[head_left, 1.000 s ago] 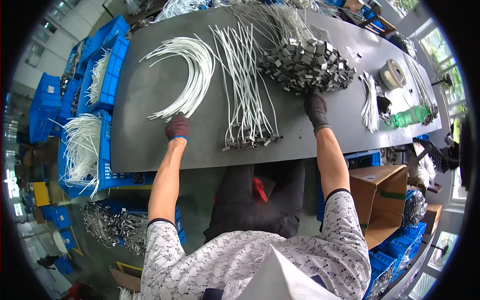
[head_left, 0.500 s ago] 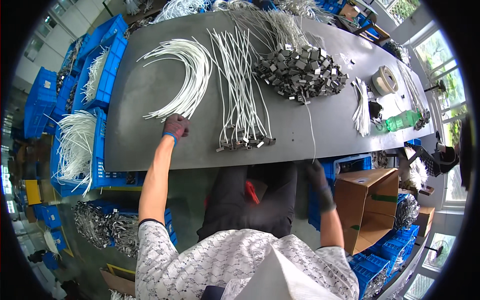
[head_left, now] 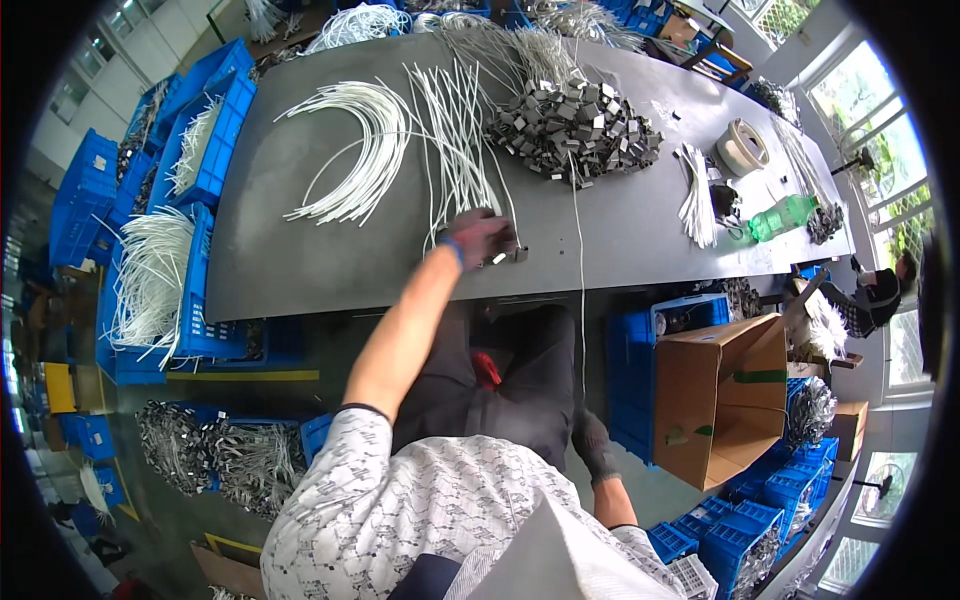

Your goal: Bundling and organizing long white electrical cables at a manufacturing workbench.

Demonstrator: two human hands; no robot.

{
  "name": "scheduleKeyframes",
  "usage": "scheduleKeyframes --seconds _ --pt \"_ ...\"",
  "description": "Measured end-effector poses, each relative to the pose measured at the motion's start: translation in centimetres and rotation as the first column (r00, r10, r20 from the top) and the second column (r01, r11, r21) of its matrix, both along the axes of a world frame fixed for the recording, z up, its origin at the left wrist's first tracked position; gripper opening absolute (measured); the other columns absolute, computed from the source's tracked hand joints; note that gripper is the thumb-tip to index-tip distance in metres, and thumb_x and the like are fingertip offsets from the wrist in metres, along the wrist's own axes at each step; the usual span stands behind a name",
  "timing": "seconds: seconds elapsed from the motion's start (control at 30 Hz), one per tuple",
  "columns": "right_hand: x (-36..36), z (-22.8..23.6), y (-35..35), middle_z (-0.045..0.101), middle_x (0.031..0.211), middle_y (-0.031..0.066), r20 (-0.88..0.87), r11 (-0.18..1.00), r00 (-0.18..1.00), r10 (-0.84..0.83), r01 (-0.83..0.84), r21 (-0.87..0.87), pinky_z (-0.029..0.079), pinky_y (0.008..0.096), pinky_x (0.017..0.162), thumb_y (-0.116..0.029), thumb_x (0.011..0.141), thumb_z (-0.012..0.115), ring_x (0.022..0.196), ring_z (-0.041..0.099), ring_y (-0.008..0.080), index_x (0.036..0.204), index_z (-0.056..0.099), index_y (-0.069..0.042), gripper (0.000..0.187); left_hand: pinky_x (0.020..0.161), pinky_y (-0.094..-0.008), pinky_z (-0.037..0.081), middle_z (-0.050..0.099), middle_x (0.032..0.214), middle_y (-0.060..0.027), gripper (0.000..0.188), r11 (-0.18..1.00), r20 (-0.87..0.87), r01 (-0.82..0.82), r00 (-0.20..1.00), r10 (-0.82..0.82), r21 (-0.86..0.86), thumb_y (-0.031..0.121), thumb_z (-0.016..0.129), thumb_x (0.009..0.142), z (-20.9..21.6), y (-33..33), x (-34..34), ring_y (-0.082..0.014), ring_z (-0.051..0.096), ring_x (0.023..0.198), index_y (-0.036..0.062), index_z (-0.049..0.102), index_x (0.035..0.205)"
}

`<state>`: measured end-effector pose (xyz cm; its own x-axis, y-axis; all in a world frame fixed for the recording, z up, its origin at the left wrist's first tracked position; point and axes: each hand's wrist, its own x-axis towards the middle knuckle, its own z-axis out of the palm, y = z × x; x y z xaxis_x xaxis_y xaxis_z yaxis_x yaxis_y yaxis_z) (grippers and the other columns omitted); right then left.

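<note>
My left hand (head_left: 482,238), in a dark red glove, is over the lower end of a bundle of white wires (head_left: 458,150). It covers most of the small dark end pieces (head_left: 521,255) there; slight blur hides how its fingers lie. My right hand (head_left: 594,447), in a dark grey glove, is low beside my thigh, closed on the end of a long pale wire (head_left: 582,290). That wire runs taut over the table edge from a heap of dark grey block-shaped connectors (head_left: 580,130). A curved bundle of white wires (head_left: 385,150) lies to the left.
Blue crates (head_left: 200,270) of white wires line the grey table's (head_left: 270,270) left side. On its right are a short white bundle (head_left: 697,200), a tape roll (head_left: 742,148) and a green bottle (head_left: 782,217). An open cardboard box (head_left: 690,400) stands right of my legs.
My left hand has moved right, from the curved bundle to the straight bundle's end pieces. My right hand has dropped toward me, drawing the long wire farther over the table edge.
</note>
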<state>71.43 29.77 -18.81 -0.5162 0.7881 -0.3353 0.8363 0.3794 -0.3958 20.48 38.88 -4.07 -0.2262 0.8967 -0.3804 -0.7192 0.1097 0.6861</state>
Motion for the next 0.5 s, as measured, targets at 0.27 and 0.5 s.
scheduleKeyframes --seconds 0.27,0.5 --pt "-2.1 4.0 2.0 0.069 0.095 0.0198 0.174 0.998 0.983 0.058 -0.062 0.023 0.054 0.0484 0.078 -0.016 0.091 0.052 0.093 0.067 0.0407 0.097 0.067 -0.009 0.018 0.072 -0.0395 0.063 0.072 0.091 -0.0102 0.011 0.86 0.014 -0.46 0.883 0.469 0.22 0.007 0.066 0.093 3.4 5.6 3.9 -0.0244 0.072 0.08 0.0056 0.063 0.104" --pt "0.6 2.3 0.4 0.071 0.098 0.0186 0.302 0.995 0.953 0.038 -0.009 -0.098 0.055 0.0476 0.079 -0.015 0.088 0.054 0.095 0.068 0.0387 0.101 0.069 -0.01 0.02 0.075 -0.0389 0.062 0.072 0.093 -0.0106 0.013 0.815 -0.086 -0.53 0.824 0.561 0.234 0.011 0.067 0.095 5.4 4.1 2.4 -0.0231 0.072 0.081 0.0052 0.064 0.105"
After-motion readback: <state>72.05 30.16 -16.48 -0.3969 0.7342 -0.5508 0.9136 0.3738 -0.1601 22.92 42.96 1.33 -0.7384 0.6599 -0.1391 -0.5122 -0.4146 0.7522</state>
